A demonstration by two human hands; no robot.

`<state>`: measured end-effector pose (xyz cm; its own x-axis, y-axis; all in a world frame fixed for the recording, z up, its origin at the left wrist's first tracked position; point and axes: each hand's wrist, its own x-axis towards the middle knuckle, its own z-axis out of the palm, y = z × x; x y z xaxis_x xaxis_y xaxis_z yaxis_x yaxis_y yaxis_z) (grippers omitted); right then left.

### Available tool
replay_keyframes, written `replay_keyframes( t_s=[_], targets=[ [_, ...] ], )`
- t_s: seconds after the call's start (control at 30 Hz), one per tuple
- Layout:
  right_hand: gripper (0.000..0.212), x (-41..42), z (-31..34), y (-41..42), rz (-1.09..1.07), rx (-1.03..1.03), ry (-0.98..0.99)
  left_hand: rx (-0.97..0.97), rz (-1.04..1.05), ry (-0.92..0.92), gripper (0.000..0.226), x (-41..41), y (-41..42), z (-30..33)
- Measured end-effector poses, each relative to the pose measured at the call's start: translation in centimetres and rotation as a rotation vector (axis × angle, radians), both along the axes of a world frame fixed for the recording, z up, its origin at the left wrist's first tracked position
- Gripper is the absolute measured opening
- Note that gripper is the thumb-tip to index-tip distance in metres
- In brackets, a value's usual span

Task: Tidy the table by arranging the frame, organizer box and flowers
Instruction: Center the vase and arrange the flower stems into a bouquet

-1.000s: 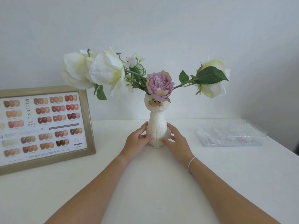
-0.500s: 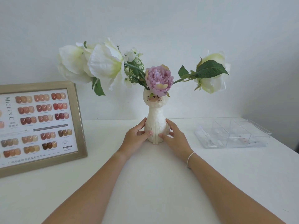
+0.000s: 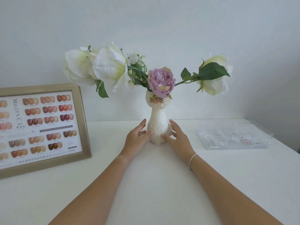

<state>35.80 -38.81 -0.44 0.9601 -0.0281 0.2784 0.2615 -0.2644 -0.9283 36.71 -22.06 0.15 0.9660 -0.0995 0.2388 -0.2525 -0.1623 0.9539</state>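
A white cat-shaped vase (image 3: 158, 124) stands upright on the white table (image 3: 155, 179) at centre, near the back wall. It holds a purple peony (image 3: 161, 82) and large white flowers (image 3: 97, 69) that spread left and right. My left hand (image 3: 138, 140) and my right hand (image 3: 180, 142) flank the vase's base with fingers spread apart; only the thumb tips touch it. A gold-framed nail colour chart (image 3: 84, 120) leans at the left. A clear organizer box (image 3: 233, 137) lies flat at the right.
The wall runs close behind the vase. The table's right edge falls away just past the organizer box. Bare tabletop lies between my forearms and in front of the frame.
My fingers, wrapped around the vase's base before, have spread and come off it. The vase stands in about the same spot between frame and box.
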Motion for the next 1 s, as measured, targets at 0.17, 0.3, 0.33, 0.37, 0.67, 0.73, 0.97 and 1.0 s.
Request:
replay_keyframes(
  t_s=[0.17, 0.3, 0.33, 0.37, 0.67, 0.73, 0.97, 1.0],
  targets=[
    [0.067, -1.1, 0.7, -0.3, -0.075, 0.058, -0.035, -0.093, 0.06, -0.063, 0.061, -1.4, 0.7, 0.9],
    [0.061, -2.4, 2.5, -0.7, -0.136, 0.2, -0.142, -0.264, 0.121, -0.113, 0.058, -2.6, 1.5, 3.3],
    [0.061, -2.7, 3.1, -0.8, -0.141, 0.25, -0.165, -0.33, 0.138, -0.129, 0.057, -2.9, 1.7, 4.2],
    [0.06, -3.0, 3.7, -1.0, -0.144, 0.307, -0.185, -0.397, 0.16, -0.146, 0.056, -3.2, 2.0, 5.1],
    [0.055, -5.3, 9.2, -4.2, -0.234, 0.887, -0.205, -0.763, 0.298, -0.227, 0.041, -7.7, 4.7, 9.9],
    [0.053, -5.6, 9.9, -4.1, -0.214, 0.951, -0.171, -0.759, 0.27, -0.21, 0.04, -8.5, 3.9, 10.2],
    [0.025, -6.4, 12.0, -1.5, -0.147, 1.005, -0.007, -0.76, 0.166, -0.083, 0.046, -8.8, -0.2, 12.4],
    [0.022, -6.3, 12.4, -1.2, -0.137, 1.007, 0.0, -0.762, 0.163, -0.093, 0.045, -8.7, -0.5, 12.7]
  ],
)
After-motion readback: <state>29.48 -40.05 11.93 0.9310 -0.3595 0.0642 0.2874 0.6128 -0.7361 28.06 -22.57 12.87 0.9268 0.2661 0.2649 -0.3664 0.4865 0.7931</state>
